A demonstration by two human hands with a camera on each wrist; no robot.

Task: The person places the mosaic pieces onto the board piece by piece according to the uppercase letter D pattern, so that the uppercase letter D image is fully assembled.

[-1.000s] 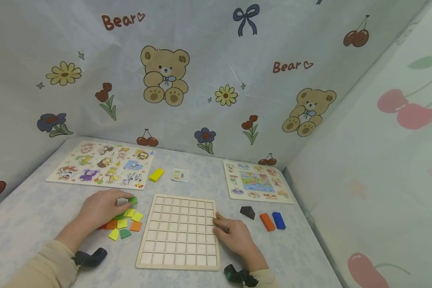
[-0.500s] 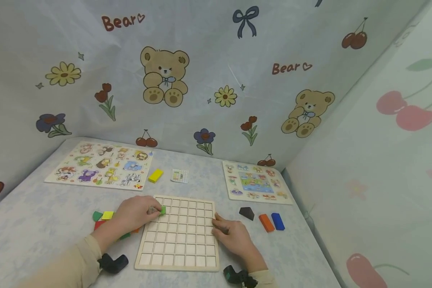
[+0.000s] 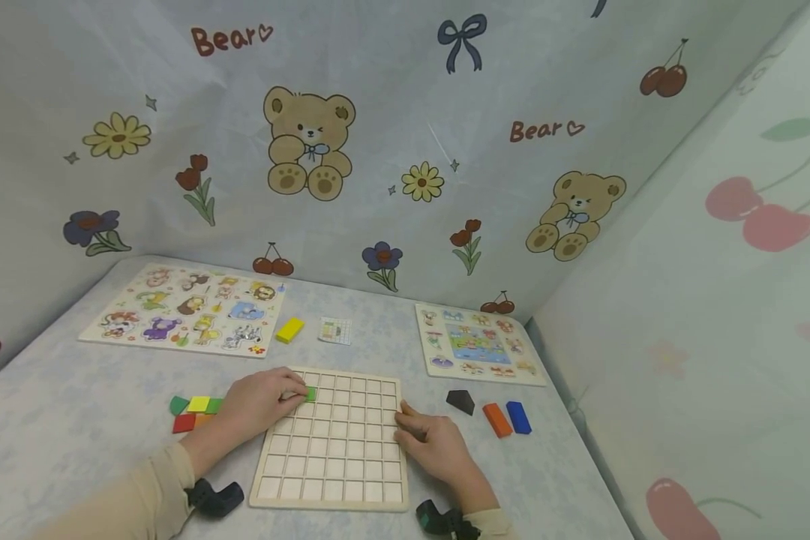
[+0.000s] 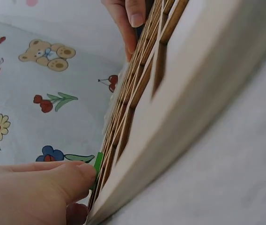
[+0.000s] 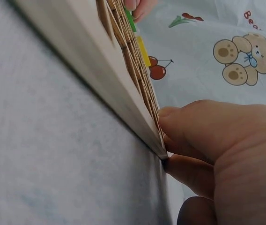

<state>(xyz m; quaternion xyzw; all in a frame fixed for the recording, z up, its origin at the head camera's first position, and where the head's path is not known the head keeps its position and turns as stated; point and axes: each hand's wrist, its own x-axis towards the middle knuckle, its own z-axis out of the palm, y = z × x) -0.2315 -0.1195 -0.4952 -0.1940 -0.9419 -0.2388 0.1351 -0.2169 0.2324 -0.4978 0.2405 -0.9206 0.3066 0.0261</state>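
Note:
A wooden grid board (image 3: 334, 448) with square cells lies on the table in front of me. My left hand (image 3: 265, 401) is over its upper left part, pinching a small green square tile (image 3: 311, 394) between thumb and fingertips. In the left wrist view the green tile (image 4: 97, 169) stands tilted at the board's cells. My right hand (image 3: 439, 444) holds the board's right edge, thumb and fingers at the rim in the right wrist view. Left of the board lie loose tiles, among them a red tile (image 3: 184, 424) and a yellow tile (image 3: 199, 404), partly hidden by my left forearm.
An animal puzzle board (image 3: 185, 311) lies back left, a second puzzle board (image 3: 479, 343) back right. Between them are a yellow block (image 3: 290, 330) and a small printed grid card (image 3: 335, 331). A black piece (image 3: 460, 402), an orange block (image 3: 496, 420) and a blue block (image 3: 519, 418) lie right.
My left hand has carried the green tile from the loose tiles rightward to the board's upper left cells. My right hand has stayed at the board's right edge.

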